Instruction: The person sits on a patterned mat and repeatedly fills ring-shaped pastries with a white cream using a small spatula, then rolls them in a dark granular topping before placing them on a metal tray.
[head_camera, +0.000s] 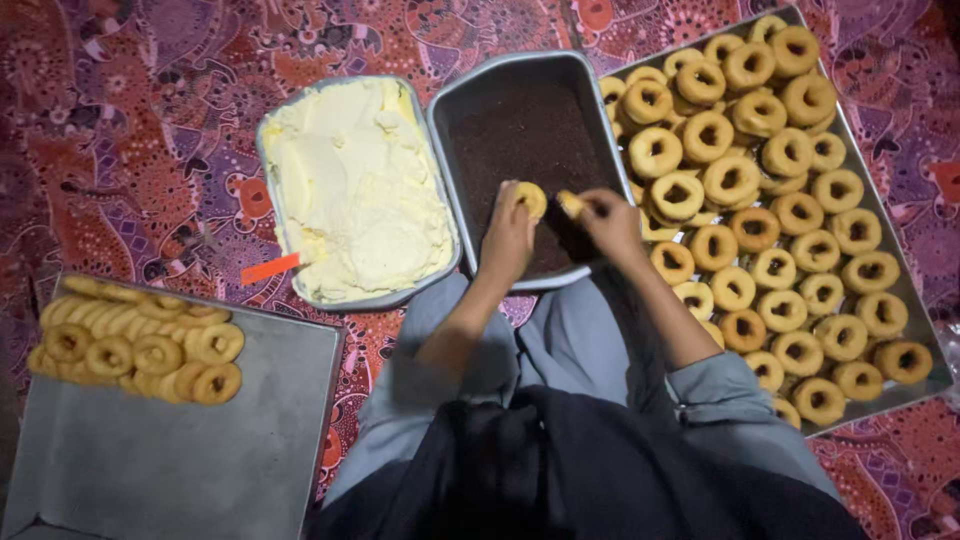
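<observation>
Doughnut (531, 198) pinched in left hand (508, 240) fingers mid-frame, right hand (612, 226) closed on doughnut piece (570, 204), over dark sprinkle pan (470, 90).

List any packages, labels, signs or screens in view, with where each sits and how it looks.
None in view: no package, label, sign or screen. Only open metal trays on a patterned cloth: a cream tray, a dark crumb tray, two doughnut trays. The left hand holds a doughnut; the right hand holds another piece.
</observation>
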